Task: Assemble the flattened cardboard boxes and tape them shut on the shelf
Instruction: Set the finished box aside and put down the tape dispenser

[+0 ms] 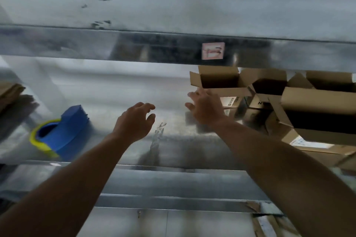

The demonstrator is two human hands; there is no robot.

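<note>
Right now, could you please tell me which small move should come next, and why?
Probably draw the leftmost open cardboard box toward you: the right hand is at its front flap, its top stands untaped, and the left hand holds nothing.

Both bare forearms stretch forward and up from the lower corners, converging slightly. The left grip hovers to the left of the open cardboard box, back of the hand up, fingers loosely curled around nothing. The right grip sits just beside the box's front flap, fingers spread and fairly straight; contact is unclear
</note>
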